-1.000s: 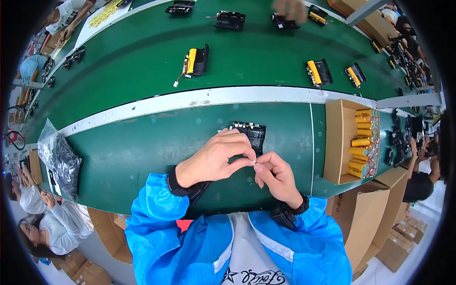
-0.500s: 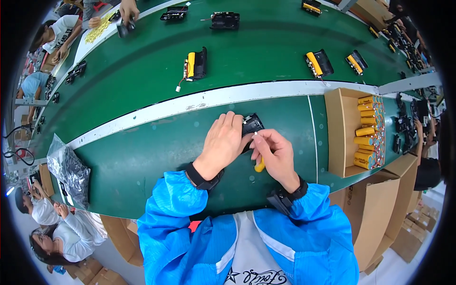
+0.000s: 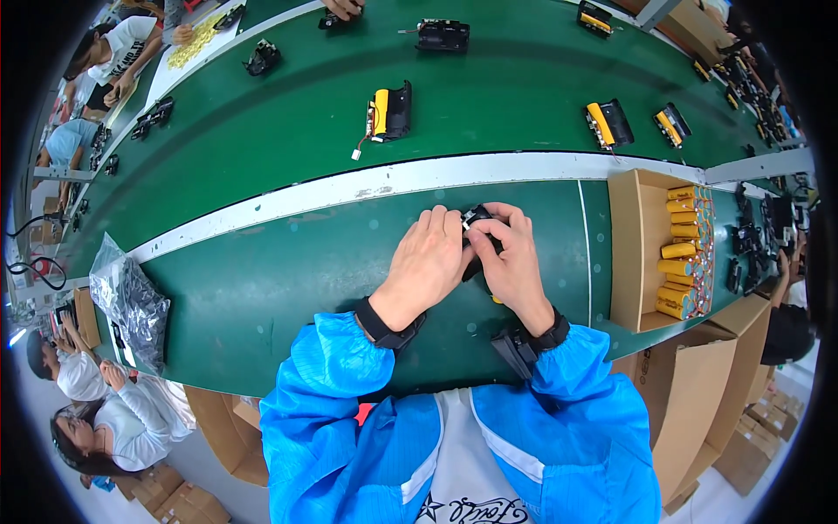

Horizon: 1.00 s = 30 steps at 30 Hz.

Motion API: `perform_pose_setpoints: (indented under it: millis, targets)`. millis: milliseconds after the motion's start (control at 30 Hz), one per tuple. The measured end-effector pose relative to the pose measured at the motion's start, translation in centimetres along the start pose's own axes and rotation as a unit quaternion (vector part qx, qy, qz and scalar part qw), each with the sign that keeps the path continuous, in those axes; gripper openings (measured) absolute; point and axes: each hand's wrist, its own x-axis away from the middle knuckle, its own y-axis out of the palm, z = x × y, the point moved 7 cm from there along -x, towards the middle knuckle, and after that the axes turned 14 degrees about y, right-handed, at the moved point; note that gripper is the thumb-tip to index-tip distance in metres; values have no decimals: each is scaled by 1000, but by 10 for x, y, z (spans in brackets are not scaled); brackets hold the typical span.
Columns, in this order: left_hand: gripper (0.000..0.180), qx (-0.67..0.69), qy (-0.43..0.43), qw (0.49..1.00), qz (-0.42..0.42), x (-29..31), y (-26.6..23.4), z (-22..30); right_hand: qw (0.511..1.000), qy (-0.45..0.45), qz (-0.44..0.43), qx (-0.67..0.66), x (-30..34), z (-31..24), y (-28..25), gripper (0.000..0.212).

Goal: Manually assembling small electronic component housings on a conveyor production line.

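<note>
A small black plastic housing (image 3: 477,216) is between my two hands over the green bench. My left hand (image 3: 426,260) is closed around its left side, the back of the hand upward. From the right, my right hand (image 3: 513,264) pinches at the housing, thumb and index finger bent by a small white plug (image 3: 467,224). How far the plug sits in the housing cannot be made out. Below the right palm shows a sliver of a yellow battery cell (image 3: 497,299), mostly covered by the hand. The fingers hide most of the housing.
On the right stands a cardboard tray (image 3: 635,253) of yellow battery cells (image 3: 676,301). Beyond a white rail (image 3: 367,189), the green belt (image 3: 305,131) carries black housings, some with yellow cells (image 3: 381,113). A clear bag of dark parts (image 3: 131,301) lies left. Other people work around.
My right hand has moved up from below the housing, bringing the white plug against it. The yellow cell is now more covered. Across the belt, another person's hand has shifted right.
</note>
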Motion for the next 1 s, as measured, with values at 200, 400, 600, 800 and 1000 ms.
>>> perform_pose_setpoints:
  millis: [200,400,600,800,1000]
  targets:
    - [31,-19,3,1000,-13,-3,6,5,997,68,-34,-5,-11,4,-4,8]
    - [31,-81,-21,996,-4,-4,11,13,993,110,-49,-6,-19,5,-6,6]
    - [32,-26,-36,999,-13,0,9,5,997,45,-60,-20,-16,0,-5,14]
    - [35,-27,-107,994,28,2,7,-3,947,163,-56,-269,22,46,-24,27]
    - [36,-43,-121,991,47,3,7,-5,911,258,-309,-90,22,30,-14,30]
